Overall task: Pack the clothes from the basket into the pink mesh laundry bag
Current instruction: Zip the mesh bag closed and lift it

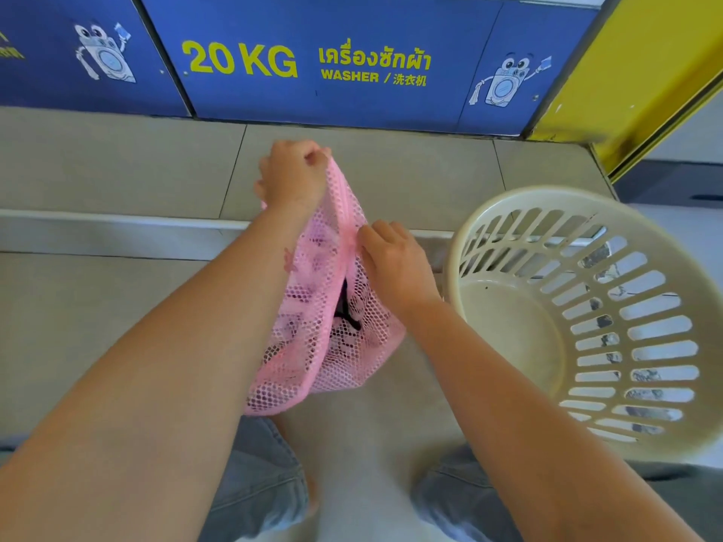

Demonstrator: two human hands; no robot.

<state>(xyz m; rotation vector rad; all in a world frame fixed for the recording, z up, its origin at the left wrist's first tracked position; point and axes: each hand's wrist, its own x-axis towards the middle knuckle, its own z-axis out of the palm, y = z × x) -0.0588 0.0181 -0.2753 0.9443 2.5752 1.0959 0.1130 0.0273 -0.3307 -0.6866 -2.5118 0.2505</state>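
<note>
The pink mesh laundry bag hangs in the middle of the view, bulging with clothes seen through the mesh; a dark piece shows at its narrow open slit. My left hand pinches the bag's top end and holds it up. My right hand grips the bag's edge lower down, at the closed part of the seam. The cream plastic basket stands on the floor to the right, tilted toward me, with nothing visible inside.
A blue washer panel marked 20 KG runs along the back above a raised tile step. A yellow frame rises at the right. My jeans-clad legs show at the bottom, on grey floor tiles.
</note>
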